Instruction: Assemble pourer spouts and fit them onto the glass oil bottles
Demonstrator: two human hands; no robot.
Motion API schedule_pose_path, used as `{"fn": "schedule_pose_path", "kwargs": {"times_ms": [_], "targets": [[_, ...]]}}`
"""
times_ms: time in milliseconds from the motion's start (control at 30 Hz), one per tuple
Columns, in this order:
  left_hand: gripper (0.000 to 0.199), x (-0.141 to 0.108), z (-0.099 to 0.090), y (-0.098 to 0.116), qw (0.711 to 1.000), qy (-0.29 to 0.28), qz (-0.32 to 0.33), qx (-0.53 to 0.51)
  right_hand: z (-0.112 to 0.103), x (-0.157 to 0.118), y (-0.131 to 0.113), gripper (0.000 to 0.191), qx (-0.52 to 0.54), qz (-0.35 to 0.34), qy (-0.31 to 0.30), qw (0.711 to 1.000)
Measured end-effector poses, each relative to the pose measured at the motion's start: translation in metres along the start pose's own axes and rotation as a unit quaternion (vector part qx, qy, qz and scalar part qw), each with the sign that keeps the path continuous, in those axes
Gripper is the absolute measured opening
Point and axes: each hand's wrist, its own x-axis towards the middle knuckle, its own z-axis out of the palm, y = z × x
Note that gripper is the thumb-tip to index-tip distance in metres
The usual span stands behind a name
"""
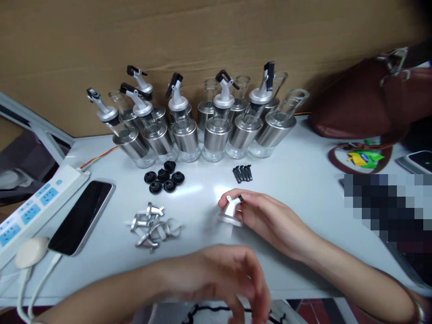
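My right hand holds a silver pourer top between thumb and fingers, with a small black piece at the tip of its spout. My left hand, slightly blurred, is over the table's front edge with its fingers apart and curved, nothing seen in it. Several silver pourer tops lie in a pile to the left. Behind them is a cluster of black rubber stoppers. A short row of black levers lies beyond my right hand.
Glass bottles with steel sleeves stand at the back, several topped with pourers. On the left are a phone and a power strip. A brown bag and a green-yellow packet are at the right.
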Motion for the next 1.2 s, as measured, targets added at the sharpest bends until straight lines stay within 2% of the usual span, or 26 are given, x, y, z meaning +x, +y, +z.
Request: {"fn": "schedule_pose_path", "kwargs": {"times_ms": [33, 67, 100, 133, 200, 333, 433, 567, 800, 900, 967, 1067, 1133, 1167, 1200], "targets": [[0.036, 0.015, -0.003, 0.015, 0.992, -0.099, -0.009, -0.074, -0.001, 0.001, 0.0, 0.022, -0.007, -0.007, 0.003, 1.0], [0.027, 0.027, -0.005, 0.029, 0.963, -0.186, -0.016, -0.194, -0.002, 0.002, -0.001, 0.022, -0.016, -0.011, 0.008, 1.0], [0.027, 0.035, -0.006, 0.04, 0.93, -0.221, -0.006, -0.293, -0.003, 0.003, -0.001, 0.023, -0.026, -0.009, 0.012, 1.0], [0.03, 0.041, -0.007, 0.048, 0.909, -0.231, 0.011, -0.346, -0.004, 0.003, -0.002, 0.024, -0.036, -0.003, 0.014, 0.999], [0.037, 0.045, -0.007, 0.054, 0.896, -0.23, 0.034, -0.379, -0.006, 0.004, -0.004, 0.025, -0.06, 0.009, 0.014, 0.998], [0.054, 0.042, -0.005, 0.045, 0.898, -0.227, 0.056, -0.373, -0.008, 0.004, -0.003, 0.028, -0.16, -0.02, 0.011, 0.987], [0.053, 0.041, -0.001, 0.04, 0.904, -0.197, 0.06, -0.374, -0.008, 0.004, 0.0, 0.03, -0.217, -0.014, -0.007, 0.976], [0.045, 0.04, 0.003, 0.041, 0.92, -0.175, 0.063, -0.346, -0.007, 0.004, 0.001, 0.03, -0.276, -0.05, -0.004, 0.96], [0.051, 0.038, -0.003, 0.043, 0.939, -0.168, 0.075, -0.292, -0.011, 0.008, 0.002, 0.022, -0.28, -0.028, 0.019, 0.96], [0.053, 0.037, -0.009, 0.048, 0.955, -0.168, 0.076, -0.233, -0.011, 0.008, 0.005, 0.02, -0.277, -0.027, 0.014, 0.961], [0.05, 0.031, -0.016, 0.058, 0.972, -0.161, 0.063, -0.159, -0.011, 0.007, 0.005, 0.018, -0.26, -0.036, 0.017, 0.965], [0.037, 0.016, -0.033, 0.083, 0.992, -0.114, 0.061, -0.005, -0.011, 0.006, 0.003, 0.014, -0.218, -0.069, 0.035, 0.973], [0.03, 0.004, -0.048, 0.099, 0.992, -0.004, 0.098, 0.074, -0.013, 0.006, 0.001, 0.015, -0.206, -0.093, 0.062, 0.972], [0.025, -0.001, -0.056, 0.105, 0.981, 0.077, 0.136, 0.112, -0.014, 0.006, 0.001, 0.016, -0.205, -0.103, 0.076, 0.97], [0.021, -0.004, -0.064, 0.109, 0.955, 0.172, 0.178, 0.163, -0.016, 0.007, 0.0, 0.016, -0.205, -0.109, 0.087, 0.969]]}}
